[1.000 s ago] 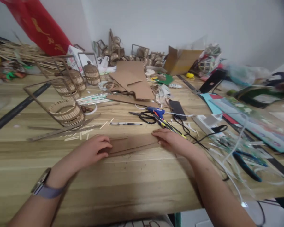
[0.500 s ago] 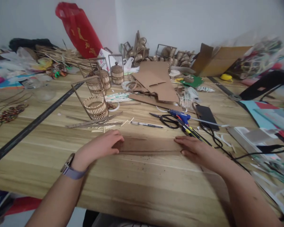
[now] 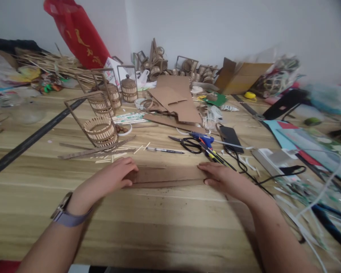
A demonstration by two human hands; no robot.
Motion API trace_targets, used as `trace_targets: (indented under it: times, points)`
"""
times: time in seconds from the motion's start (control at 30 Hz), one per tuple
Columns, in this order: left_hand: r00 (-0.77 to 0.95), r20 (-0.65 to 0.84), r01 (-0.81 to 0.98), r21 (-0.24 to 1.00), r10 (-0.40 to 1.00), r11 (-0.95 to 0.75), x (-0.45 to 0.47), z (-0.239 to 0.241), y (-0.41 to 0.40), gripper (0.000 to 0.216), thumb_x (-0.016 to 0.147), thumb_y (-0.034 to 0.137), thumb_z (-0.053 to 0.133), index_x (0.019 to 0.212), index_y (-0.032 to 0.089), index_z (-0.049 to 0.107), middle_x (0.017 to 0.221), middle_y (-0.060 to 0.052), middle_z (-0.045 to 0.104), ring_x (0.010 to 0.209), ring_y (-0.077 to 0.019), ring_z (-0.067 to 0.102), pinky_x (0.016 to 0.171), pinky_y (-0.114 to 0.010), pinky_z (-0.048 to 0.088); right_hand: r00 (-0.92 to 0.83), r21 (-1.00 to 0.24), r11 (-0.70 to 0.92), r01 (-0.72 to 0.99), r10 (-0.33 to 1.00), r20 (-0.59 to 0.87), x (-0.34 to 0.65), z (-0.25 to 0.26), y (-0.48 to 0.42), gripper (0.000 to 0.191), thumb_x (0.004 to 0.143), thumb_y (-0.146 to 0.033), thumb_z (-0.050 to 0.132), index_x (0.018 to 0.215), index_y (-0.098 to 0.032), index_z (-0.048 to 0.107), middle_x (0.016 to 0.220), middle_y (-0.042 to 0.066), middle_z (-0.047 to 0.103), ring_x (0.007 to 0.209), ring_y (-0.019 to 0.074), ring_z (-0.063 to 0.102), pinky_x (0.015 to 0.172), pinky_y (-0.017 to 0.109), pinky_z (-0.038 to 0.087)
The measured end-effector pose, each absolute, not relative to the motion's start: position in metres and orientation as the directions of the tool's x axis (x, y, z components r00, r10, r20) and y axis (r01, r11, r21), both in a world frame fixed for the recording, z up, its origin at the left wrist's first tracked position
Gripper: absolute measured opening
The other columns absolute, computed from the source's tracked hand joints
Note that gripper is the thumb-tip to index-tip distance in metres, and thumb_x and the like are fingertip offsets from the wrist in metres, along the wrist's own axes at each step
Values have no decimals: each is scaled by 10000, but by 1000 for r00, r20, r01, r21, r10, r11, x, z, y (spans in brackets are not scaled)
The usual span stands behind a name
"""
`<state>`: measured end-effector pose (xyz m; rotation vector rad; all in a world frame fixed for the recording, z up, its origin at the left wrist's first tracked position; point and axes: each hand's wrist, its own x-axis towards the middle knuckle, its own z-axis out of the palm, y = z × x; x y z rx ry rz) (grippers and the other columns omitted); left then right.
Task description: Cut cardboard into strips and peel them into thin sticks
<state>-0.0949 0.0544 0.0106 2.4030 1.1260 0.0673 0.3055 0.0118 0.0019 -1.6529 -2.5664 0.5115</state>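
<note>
A brown cardboard strip (image 3: 170, 174) lies across the table in front of me, with a second cardboard edge showing along its near side. My left hand (image 3: 113, 178), a watch on its wrist, grips the strip's left end between thumb and fingers. At the right end my right hand (image 3: 224, 180) has its thumb on the near edge and its fingers on the far edge. Just beyond the strip lie a pen (image 3: 166, 150), black-handled scissors (image 3: 189, 144) and a yellow-and-black cutter (image 3: 216, 156). Small bamboo basket (image 3: 100, 132) with a tall handle stands past my left hand.
A blue glue gun (image 3: 202, 138) and a phone (image 3: 231, 139) lie at the right, near a power strip (image 3: 268, 161) and cables. Cardboard sheets (image 3: 179, 96) lie farther back. Several more little baskets, a red bag (image 3: 78, 36) and an open carton (image 3: 241, 77) stand by the wall.
The view has turned right, so everything sits farther left in the picture. Both hands keep their places at the strip's ends; the lower cardboard edge shows a little more.
</note>
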Motion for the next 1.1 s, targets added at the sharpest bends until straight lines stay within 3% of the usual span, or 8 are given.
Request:
trace_targets:
  times: [0.17, 0.37, 0.7, 0.9, 1.1]
  points:
    - [657, -169, 718, 438, 734, -542, -99, 6, 56, 299, 827, 180, 633, 1126, 186, 628, 1194, -84, 581, 1123, -265, 550, 991, -389, 436, -405, -311, 336, 889, 895, -190, 296, 16, 7, 535, 823, -197, 655, 1352, -152, 591, 1398, 161, 589, 1299, 293, 546, 1111, 451, 426]
    - [665, -189, 721, 415, 723, -555, -99, 4, 58, 387, 745, 169, 715, 1122, 188, 630, 1215, -84, 581, 1151, -278, 530, 999, -385, 430, -390, -333, 323, 886, 907, -159, 296, 8, 9, 546, 798, -128, 642, 1342, -132, 594, 1378, 171, 600, 1295, 290, 547, 1116, 457, 418]
    - [666, -144, 714, 409, 732, -568, -100, 1, 57, 364, 758, 181, 721, 1113, 189, 638, 1193, -77, 600, 1127, -271, 552, 984, -377, 441, -422, -293, 385, 875, 903, -76, 303, 0, 11, 446, 901, -194, 530, 1338, -148, 605, 1380, 166, 602, 1292, 284, 558, 1093, 462, 452]
    - [675, -141, 710, 391, 724, -585, -102, 3, 55, 334, 854, 185, 633, 1188, 198, 633, 1273, -89, 595, 1195, -259, 545, 1041, -377, 426, -435, -283, 409, 867, 900, -31, 303, -4, 12, 459, 870, -131, 512, 1311, -170, 632, 1394, 139, 599, 1294, 266, 560, 1100, 440, 453]
    - [671, -146, 715, 386, 727, -582, -99, 5, 54, 333, 849, 155, 603, 1176, 193, 651, 1269, -95, 616, 1197, -265, 557, 1039, -402, 441, -414, -287, 389, 875, 910, -30, 300, -2, 11, 479, 841, -101, 512, 1298, -165, 638, 1339, 137, 640, 1238, 264, 600, 1081, 444, 466]
